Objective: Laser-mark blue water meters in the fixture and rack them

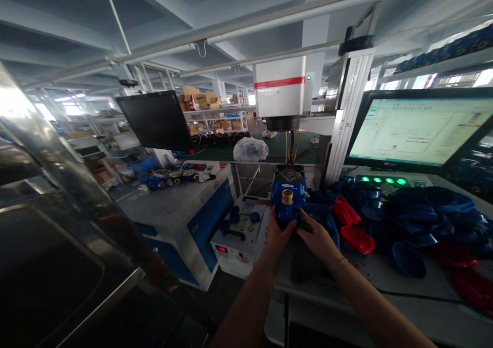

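A blue water meter (285, 215) with a brass threaded end (287, 197) facing up and toward me is between my two hands. My left hand (278, 236) grips its left side, fingers wrapped around it and thumb on the near side. From the right, my right hand (316, 239) closes on the same meter, with its thumb close to the left one. Fingertips of both hands are partly hidden behind the meter. Just behind it sits a blue fixture (302, 190) with a round fan grille (289, 174). Overhead hangs a white machine head (280, 94) with a red stripe and a dark lens.
Blue covers (408, 209) and red covers (357, 239) are heaped at the right, below a lit monitor (416, 130). A white control box (236, 245) stands at the left. Beyond it are a cabinet (173, 204) and a dark monitor (154, 119). A metal post (77, 184) crosses the left foreground.
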`<state>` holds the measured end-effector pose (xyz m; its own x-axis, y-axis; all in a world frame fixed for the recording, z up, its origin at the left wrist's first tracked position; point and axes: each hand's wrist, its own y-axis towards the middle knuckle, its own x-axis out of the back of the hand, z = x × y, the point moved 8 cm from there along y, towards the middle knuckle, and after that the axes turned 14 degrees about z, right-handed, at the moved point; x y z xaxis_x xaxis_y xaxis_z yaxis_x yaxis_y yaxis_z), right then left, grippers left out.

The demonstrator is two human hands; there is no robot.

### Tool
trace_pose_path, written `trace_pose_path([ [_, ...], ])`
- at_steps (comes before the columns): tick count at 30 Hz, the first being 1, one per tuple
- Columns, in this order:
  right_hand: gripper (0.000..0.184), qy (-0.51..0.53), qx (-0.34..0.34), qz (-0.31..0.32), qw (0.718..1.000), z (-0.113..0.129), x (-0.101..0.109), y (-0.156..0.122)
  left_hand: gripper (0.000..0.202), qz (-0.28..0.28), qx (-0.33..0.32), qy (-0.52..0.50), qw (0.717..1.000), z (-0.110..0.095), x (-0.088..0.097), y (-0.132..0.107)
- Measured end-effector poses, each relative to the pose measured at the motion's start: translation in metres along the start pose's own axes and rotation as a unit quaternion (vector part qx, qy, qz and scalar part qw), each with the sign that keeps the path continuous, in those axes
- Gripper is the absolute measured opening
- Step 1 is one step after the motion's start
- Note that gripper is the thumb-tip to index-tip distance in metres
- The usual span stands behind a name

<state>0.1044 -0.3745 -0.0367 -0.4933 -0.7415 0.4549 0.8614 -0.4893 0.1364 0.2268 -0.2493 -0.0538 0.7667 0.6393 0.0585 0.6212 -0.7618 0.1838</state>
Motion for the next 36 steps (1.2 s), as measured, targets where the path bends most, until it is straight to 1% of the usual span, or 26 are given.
trace_pose_path([
  [3, 0.076, -0.02, -0.006, 0.001, 1.0, -0.001, 0.0, 0.0, 0.101, -0.005, -0.012, -0.012, 1.0, -0.003, 0.0, -0.001],
  [8, 0.078, 0.011, 0.001, 0.013, 1.0, -0.007, -0.004, 0.002, 0.1, -0.007, -0.014, -0.028, 0.999, -0.006, -0.001, -0.001],
  [12, 0.077, 0.005, 0.01, 0.007, 1.0, -0.006, -0.003, 0.001, 0.099, -0.009, -0.009, -0.032, 0.999, 0.0, 0.0, 0.0],
  [16, 0.076, 0.0, 0.0, 0.006, 1.0, -0.004, -0.002, 0.0, 0.099, -0.009, -0.034, -0.055, 0.998, 0.007, 0.001, 0.003],
  [19, 0.076, 0.001, -0.007, 0.005, 1.0, -0.001, -0.001, -0.001, 0.098, -0.014, -0.03, -0.05, 0.998, 0.01, 0.002, 0.004],
  [24, 0.076, -0.01, -0.011, 0.012, 1.0, 0.002, -0.002, -0.001, 0.094, -0.014, -0.032, -0.054, 0.998, 0.009, 0.002, 0.005],
  [32, 0.075, -0.019, -0.014, 0.014, 1.0, 0.004, -0.002, -0.002, 0.096, -0.017, -0.038, -0.055, 0.998, 0.009, 0.002, 0.005],
  [36, 0.077, -0.027, -0.014, 0.022, 0.999, 0.003, -0.003, -0.001, 0.098, -0.006, -0.038, -0.059, 0.997, 0.011, 0.0, 0.006],
])
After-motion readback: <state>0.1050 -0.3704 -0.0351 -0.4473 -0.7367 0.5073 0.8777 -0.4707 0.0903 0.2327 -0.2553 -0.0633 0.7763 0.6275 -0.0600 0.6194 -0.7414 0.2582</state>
